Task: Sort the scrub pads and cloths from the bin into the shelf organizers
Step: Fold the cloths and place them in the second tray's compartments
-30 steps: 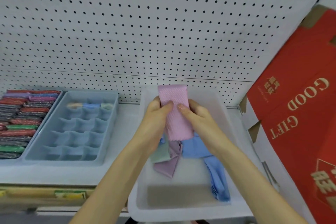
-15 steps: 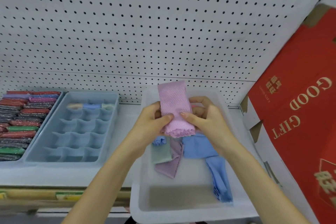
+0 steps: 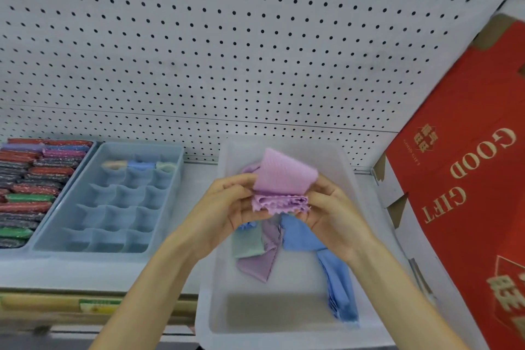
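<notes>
Both hands hold a pink cloth (image 3: 284, 179) over the white bin (image 3: 216, 278). My left hand (image 3: 227, 207) grips its left side and my right hand (image 3: 332, 213) grips its right side. The cloth is folded into a thick bundle, with its layered edges facing me. Below it in the bin lie a green cloth (image 3: 245, 241), a purple cloth (image 3: 258, 264) and a blue cloth (image 3: 335, 284). The blue compartment organizer (image 3: 113, 207) sits to the left; its far row holds a cream, a blue and a green cloth.
A tray of scrub pads (image 3: 25, 187) in red, green, purple and dark colours stands at the far left on the shelf. A red "GOOD GIFT" carton (image 3: 468, 193) leans at the right. White pegboard (image 3: 227, 51) forms the back wall.
The pink cloth has been folded over from a long hanging strip into a short thick bundle. My hands have moved apart to its two sides and tilted it toward me.
</notes>
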A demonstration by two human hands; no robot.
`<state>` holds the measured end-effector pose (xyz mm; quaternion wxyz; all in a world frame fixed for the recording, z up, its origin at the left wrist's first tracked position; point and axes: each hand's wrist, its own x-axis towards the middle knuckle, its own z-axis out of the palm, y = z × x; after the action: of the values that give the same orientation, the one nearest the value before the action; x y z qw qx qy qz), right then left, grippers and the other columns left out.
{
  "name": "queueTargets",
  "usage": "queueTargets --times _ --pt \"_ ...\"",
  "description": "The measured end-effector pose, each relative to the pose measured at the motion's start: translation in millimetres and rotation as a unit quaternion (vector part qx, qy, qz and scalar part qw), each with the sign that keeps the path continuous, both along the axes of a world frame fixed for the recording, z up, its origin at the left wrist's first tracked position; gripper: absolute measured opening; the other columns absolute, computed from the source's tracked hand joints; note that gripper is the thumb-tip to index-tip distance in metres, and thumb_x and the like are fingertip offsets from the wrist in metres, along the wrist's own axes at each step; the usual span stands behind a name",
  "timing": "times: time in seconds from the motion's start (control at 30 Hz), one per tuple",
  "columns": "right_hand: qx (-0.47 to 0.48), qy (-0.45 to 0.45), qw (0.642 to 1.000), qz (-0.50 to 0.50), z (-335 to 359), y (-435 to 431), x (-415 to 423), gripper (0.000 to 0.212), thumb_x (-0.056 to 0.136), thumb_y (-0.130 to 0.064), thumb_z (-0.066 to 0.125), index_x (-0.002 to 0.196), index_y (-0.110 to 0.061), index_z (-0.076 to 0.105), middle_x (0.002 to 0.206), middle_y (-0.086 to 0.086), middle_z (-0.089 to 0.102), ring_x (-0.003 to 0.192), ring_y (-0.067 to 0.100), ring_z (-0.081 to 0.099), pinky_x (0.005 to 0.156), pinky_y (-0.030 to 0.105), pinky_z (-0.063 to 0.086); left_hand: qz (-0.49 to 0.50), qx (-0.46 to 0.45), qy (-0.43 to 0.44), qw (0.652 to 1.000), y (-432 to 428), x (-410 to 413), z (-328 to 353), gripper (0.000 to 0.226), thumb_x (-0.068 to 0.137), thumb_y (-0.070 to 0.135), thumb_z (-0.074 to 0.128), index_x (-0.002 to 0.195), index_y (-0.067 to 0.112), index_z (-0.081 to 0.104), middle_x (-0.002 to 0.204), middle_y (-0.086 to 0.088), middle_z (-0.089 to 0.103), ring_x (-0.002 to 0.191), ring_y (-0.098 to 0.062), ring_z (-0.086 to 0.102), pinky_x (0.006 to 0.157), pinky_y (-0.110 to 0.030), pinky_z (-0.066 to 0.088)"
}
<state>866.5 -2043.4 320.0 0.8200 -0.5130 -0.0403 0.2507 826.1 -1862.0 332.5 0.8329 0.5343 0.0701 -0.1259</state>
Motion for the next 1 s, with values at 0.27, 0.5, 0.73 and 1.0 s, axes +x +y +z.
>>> queueTargets --times 0.27,0.5,0.73,1.0 --pt "-0.174 -0.132 0.976 0.002 -8 -5 -3 0.015 0.067 -0.014 0.07 0.074 -0.027 0.067 0.08 -0.005 0.067 0.079 0.015 0.061 0.067 0.026 0.052 0.02 0.197 -0.054 0.979 -12 -5 -10 0.011 0.075 0.018 0.07 0.085 0.022 0.066 0.089 -0.004 0.063 0.073 -0.014 0.059 0.062 -0.026 0.05" --pt "-0.204 -0.191 0.96 -0.004 -7 -11 -2 0.05 0.069 0.013 0.073 0.105 -0.02 0.063 0.09 -0.007 0.069 0.081 0.009 0.064 0.073 0.026 0.054 0.067 0.204 -0.074 0.974 -22 -14 -10 0.055 0.071 -0.017 0.071 0.111 0.02 0.065 0.118 -0.004 0.063 0.093 -0.011 0.067 0.075 -0.021 0.054" --pt "-0.294 -0.3 0.907 0.033 -17 10 12 0.033 0.068 -0.012 0.081 0.095 -0.022 0.064 0.092 0.002 0.067 0.083 0.019 0.063 0.074 0.031 0.051 0.097 0.505 -0.123 0.849 -14 -23 -20 0.046 0.069 0.031 0.065 0.114 0.032 0.063 0.108 0.012 0.061 0.097 -0.006 0.059 0.084 -0.02 0.046" --pt "-0.26 -0.221 0.93 0.14 -19 63 10 0.038 0.078 -0.034 0.069 0.097 -0.003 0.059 0.094 0.018 0.062 0.087 0.013 0.055 0.084 0.04 0.047 0.146 0.253 0.031 0.956 39 -45 -23 0.026 0.086 0.019 0.069 0.105 0.004 0.061 0.102 -0.02 0.07 0.088 -0.021 0.065 0.08 -0.033 0.055"
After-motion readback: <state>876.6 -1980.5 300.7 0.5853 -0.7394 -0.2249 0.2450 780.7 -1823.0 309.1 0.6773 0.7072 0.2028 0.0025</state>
